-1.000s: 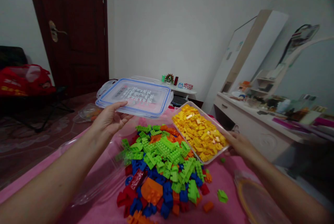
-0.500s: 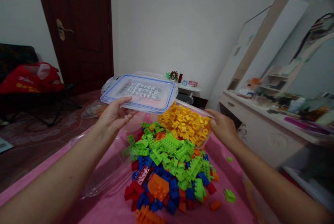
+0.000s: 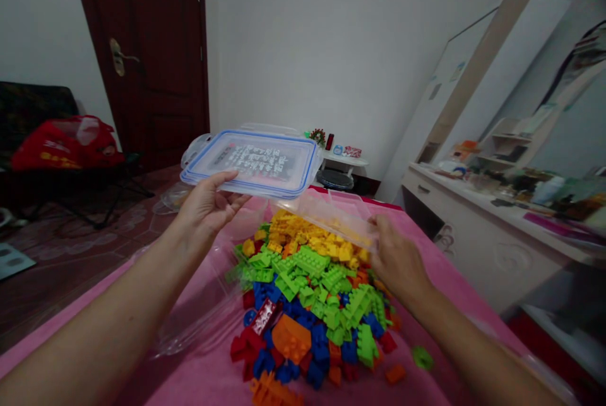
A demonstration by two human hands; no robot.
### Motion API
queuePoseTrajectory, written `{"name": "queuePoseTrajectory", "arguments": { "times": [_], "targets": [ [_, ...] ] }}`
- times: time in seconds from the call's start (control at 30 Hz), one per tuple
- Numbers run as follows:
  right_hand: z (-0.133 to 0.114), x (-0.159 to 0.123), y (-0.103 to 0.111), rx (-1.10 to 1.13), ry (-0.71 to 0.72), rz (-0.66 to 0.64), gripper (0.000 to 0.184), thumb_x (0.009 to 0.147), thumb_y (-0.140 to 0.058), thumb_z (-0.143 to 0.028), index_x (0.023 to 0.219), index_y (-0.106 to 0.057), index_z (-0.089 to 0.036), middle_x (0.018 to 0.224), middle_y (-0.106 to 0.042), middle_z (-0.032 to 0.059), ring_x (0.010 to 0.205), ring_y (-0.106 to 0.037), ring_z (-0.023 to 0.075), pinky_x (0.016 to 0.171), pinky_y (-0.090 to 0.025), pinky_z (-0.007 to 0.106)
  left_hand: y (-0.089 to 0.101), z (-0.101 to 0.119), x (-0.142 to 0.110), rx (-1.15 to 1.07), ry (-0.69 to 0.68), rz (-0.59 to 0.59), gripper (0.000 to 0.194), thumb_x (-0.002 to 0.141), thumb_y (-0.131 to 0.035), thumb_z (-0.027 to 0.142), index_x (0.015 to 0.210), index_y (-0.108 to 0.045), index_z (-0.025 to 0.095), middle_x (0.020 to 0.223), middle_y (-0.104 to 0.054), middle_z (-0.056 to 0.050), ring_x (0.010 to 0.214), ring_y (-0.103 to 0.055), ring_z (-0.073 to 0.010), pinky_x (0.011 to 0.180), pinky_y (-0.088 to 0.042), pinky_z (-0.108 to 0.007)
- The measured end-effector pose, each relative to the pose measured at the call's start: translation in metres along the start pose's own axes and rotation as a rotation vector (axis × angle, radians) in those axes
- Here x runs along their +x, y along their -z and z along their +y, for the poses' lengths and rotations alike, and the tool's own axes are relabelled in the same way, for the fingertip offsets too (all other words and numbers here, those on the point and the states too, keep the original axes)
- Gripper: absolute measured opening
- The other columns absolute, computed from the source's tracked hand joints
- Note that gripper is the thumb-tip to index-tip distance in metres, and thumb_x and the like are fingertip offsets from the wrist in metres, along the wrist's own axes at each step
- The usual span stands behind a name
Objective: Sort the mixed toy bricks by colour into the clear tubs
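Observation:
My left hand [image 3: 215, 204] grips a clear plastic lid [image 3: 255, 163] with a blue seal and printed writing, held above the pile's left side. A clear plastic box [image 3: 331, 220] is tipped over in my right hand [image 3: 395, 257], which holds it by the right end. From under it, yellow building blocks [image 3: 307, 237] spill onto the heap. Beneath them lie green building blocks [image 3: 310, 264], an orange block [image 3: 291, 338], blue blocks [image 3: 319, 343] and red blocks [image 3: 246, 346]. The box hides part of the yellow blocks.
A pink cloth [image 3: 428, 267] covers the surface. Clear plastic containers [image 3: 199, 305] lie left of the pile. A loose green block [image 3: 421, 357] lies to the right. Beyond are a cluttered white dresser [image 3: 473, 216], a red bag [image 3: 71, 144] and a brown door [image 3: 146, 46].
My right hand has tipped the box over toward the left, and its yellow blocks have poured onto the pile. My left hand keeps hold of the lid. The view has shifted slightly right.

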State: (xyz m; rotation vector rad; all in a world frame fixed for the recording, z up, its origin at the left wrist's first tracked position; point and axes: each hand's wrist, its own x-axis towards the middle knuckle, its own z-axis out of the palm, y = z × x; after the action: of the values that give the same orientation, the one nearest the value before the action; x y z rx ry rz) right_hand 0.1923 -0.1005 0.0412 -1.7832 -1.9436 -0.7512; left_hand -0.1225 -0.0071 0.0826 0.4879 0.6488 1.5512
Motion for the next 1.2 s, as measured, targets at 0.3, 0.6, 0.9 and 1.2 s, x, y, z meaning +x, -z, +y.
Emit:
{"name": "queuePoseTrajectory", "arguments": {
  "times": [0.3, 0.6, 0.9, 1.2],
  "targets": [
    [0.016, -0.041, -0.020, 0.177, 0.026, 0.233, 0.029, 0.085, -0.036, -0.011, 0.112, -0.045, -0.018, 0.100, -0.064, 0.0090, 0.078, -0.066, 0.0202, 0.067, -0.050, 0.031, -0.003, 0.005, -0.002, -0.005, -0.018, 0.020, 0.035, 0.070, -0.060, -0.001, 0.097, -0.060, 0.021, 0.085, -0.069, -0.001, 0.074, -0.068, -0.0151, 0.070, -0.060, -0.029],
    [0.010, -0.041, -0.010, 0.313, 0.092, 0.390, 0.029, 0.088, -0.039, -0.010, 0.115, -0.042, -0.019, 0.106, -0.062, 0.0105, 0.099, -0.062, 0.0197, 0.081, -0.052, 0.032, -0.001, 0.003, 0.001, -0.004, 0.014, 0.036, 0.030, 0.072, -0.057, -0.001, 0.095, -0.059, 0.019, 0.084, -0.069, -0.002, 0.075, -0.068, -0.0158, 0.070, -0.060, -0.030],
    [-0.003, -0.033, -0.019, 0.403, 0.129, 0.375, 0.029, 0.088, -0.038, -0.008, 0.114, -0.042, -0.019, 0.107, -0.060, 0.0108, 0.102, -0.060, 0.0187, 0.085, -0.051, 0.033, 0.002, 0.001, 0.001, 0.029, 0.003, 0.008, 0.038, 0.070, -0.061, 0.000, 0.103, -0.058, 0.021, 0.091, -0.069, -0.003, 0.076, -0.068, -0.0157, 0.069, -0.060, -0.029],
    [0.002, -0.018, -0.020, 0.462, 0.111, 0.501, 0.030, 0.086, -0.042, -0.006, 0.112, -0.043, -0.019, 0.107, -0.060, 0.0099, 0.104, -0.059, 0.0190, 0.085, -0.051, 0.036, 0.000, 0.001, 0.001, 0.009, 0.000, 0.051, 0.036, 0.073, -0.056, -0.001, 0.103, -0.058, 0.018, 0.084, -0.069, -0.004, 0.071, -0.068, -0.0155, 0.065, -0.060, -0.030]
  ]
}}
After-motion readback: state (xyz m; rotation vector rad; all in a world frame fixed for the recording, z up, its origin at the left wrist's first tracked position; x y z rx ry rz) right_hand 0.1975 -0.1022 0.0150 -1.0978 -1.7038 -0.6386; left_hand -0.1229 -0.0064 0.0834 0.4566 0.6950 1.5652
